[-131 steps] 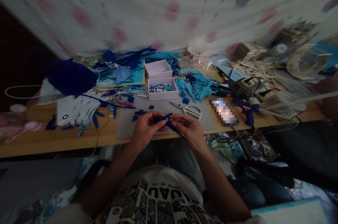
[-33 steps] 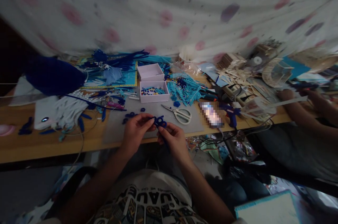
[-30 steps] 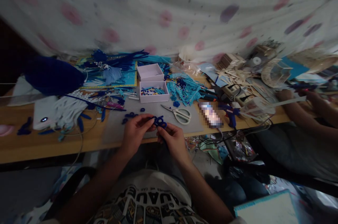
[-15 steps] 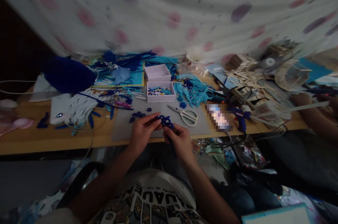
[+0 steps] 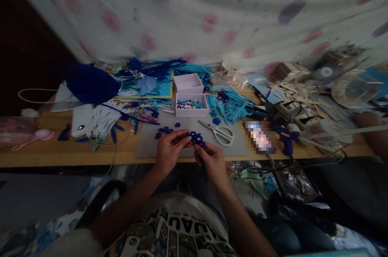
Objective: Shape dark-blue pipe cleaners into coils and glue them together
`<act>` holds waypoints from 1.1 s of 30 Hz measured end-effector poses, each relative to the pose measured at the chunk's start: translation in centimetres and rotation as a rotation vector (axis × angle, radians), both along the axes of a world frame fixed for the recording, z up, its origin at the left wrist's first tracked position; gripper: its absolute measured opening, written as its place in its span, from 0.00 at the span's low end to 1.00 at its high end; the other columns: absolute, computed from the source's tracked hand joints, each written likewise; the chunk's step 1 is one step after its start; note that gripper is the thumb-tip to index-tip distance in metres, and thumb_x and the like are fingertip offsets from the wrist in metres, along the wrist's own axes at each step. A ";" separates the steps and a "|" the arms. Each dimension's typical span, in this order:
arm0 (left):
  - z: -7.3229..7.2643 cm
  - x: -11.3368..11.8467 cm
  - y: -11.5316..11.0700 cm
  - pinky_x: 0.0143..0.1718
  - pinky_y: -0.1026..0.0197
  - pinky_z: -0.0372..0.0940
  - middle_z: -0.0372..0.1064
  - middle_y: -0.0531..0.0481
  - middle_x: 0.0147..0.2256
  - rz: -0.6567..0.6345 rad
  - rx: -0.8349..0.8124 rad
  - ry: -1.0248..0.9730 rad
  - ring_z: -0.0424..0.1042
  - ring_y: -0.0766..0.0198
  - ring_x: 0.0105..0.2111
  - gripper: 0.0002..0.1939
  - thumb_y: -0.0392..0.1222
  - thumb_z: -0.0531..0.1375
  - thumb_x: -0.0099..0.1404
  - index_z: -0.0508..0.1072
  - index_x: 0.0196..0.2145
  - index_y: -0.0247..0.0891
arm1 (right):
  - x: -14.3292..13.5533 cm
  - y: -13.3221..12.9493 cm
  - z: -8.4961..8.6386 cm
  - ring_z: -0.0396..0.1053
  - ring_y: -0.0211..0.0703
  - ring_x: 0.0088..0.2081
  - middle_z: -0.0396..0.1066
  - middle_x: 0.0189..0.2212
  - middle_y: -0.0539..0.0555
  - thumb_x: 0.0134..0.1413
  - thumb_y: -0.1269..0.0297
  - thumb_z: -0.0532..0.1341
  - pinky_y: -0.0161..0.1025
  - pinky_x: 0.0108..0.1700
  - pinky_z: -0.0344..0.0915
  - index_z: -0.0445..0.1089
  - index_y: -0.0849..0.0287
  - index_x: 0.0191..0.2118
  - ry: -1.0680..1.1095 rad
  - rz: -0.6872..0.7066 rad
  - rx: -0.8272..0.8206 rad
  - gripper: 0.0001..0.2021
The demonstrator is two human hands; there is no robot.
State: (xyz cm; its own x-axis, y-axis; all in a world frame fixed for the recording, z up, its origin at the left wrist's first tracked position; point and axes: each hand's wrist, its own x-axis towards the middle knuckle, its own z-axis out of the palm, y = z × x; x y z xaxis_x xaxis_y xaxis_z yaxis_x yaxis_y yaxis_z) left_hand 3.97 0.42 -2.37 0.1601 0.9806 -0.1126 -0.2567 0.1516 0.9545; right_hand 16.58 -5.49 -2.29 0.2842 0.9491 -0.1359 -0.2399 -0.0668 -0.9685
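Note:
Over the front of a grey mat point(image 5: 148, 148), my left hand point(image 5: 169, 150) pinches the left end of a dark blue looped pipe-cleaner piece point(image 5: 197, 139). My right hand point(image 5: 212, 160) is closed on its lower right side, and a dark blue strand hangs below that hand. Fingertips hide part of the piece. Several small blue rings point(image 5: 165, 130) lie on the mat left of my hands. Scissors with white handles point(image 5: 222, 133) rest to the right, beside a small blue flower shape point(image 5: 216, 121).
Behind the mat stand two pale boxes, the nearer one point(image 5: 191, 112) holding beads. A blurred lit phone point(image 5: 259, 137) and a blue glue gun point(image 5: 286, 137) lie right. Turquoise strips point(image 5: 232, 105) pile behind the scissors. Another person's arm point(image 5: 371, 127) is at the far right.
The view has swung slightly left, so everything sits farther right. Both hands keep hold of the blue looped piece, with little change in their grip.

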 end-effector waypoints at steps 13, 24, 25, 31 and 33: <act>-0.2 -0.2 0.1 0.33 0.63 0.75 0.78 0.51 0.30 -0.069 -0.122 -0.067 0.77 0.65 0.29 0.21 0.41 0.74 0.48 0.81 0.42 0.37 | 0.2 -0.1 -0.2 0.56 0.33 0.18 0.65 0.16 0.47 0.45 0.52 0.72 0.34 0.21 0.50 0.74 0.59 0.23 0.019 0.042 -0.029 0.15; 0.2 0.0 0.5 0.31 0.65 0.72 0.78 0.51 0.28 -0.106 -0.194 -0.091 0.75 0.68 0.25 0.15 0.41 0.75 0.45 0.81 0.31 0.35 | 0.5 -0.3 -0.6 0.63 0.34 0.19 0.71 0.20 0.49 0.46 0.51 0.72 0.32 0.21 0.56 0.76 0.59 0.31 0.196 0.056 -0.063 0.16; 0.3 0.0 0.5 0.31 0.64 0.72 0.77 0.51 0.28 -0.100 -0.199 -0.090 0.74 0.68 0.25 0.15 0.41 0.75 0.44 0.80 0.31 0.35 | 0.4 -0.4 -0.5 0.64 0.35 0.19 0.72 0.20 0.48 0.46 0.51 0.72 0.33 0.21 0.57 0.76 0.59 0.33 0.176 0.036 -0.051 0.16; 0.6 0.2 0.1 0.31 0.64 0.73 0.76 0.52 0.27 -0.085 -0.227 -0.128 0.74 0.68 0.24 0.16 0.40 0.75 0.42 0.79 0.30 0.34 | 0.6 -0.5 -0.1 0.67 0.36 0.20 0.72 0.22 0.48 0.48 0.51 0.71 0.33 0.23 0.61 0.75 0.58 0.30 0.047 0.016 -0.007 0.15; 0.6 0.2 0.0 0.31 0.64 0.72 0.76 0.53 0.27 -0.089 -0.242 -0.155 0.74 0.68 0.24 0.16 0.39 0.75 0.42 0.78 0.30 0.34 | 0.9 -0.3 -0.1 0.66 0.35 0.19 0.72 0.21 0.48 0.48 0.51 0.71 0.33 0.22 0.60 0.75 0.58 0.29 0.042 0.041 -0.017 0.15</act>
